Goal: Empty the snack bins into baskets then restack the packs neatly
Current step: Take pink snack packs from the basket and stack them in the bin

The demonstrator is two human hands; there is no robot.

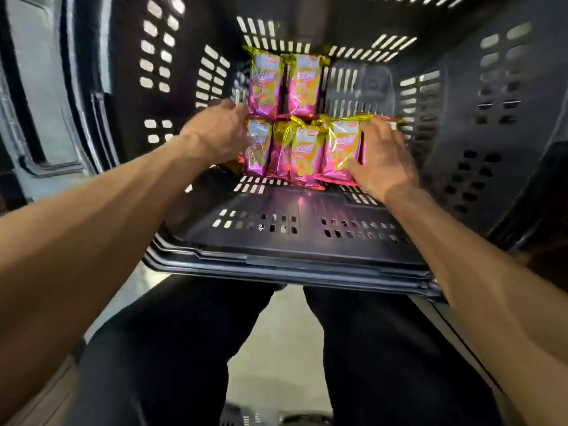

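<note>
Fingers (pixel 241 135) of the left hand (pixel 215 130) are lying fairly straight and close together, pressing against the left end of the front row of packs (pixel 307 149). The right hand (pixel 385 161) is spreading its fingers (pixel 376 130) apart over the pack at the right end, with the thumb lying on its face. Neither hand is plainly pinching anything, so both seem to be squeezing the row inward rather than lifting. The pink-and-gold packs in that row are standing upright and touching one another, though the middle ones are leaning and overlapping a little. A further pair of packs (pixel 282 84) is standing side by side behind and above them, against the far slotted wall of the dark basket (pixel 307 250). The near part of the basket's floor is lying bare toward the person, whose dark trousers (pixel 172 348) are showing below its rim, with pale floor (pixel 282 348) between the legs. Restacking appears to be the step in hand, and it looks only partly done. The next move is probably calling for evening up the tilted middle packs, then fetching more to fill the gap beside the far pair.
</note>
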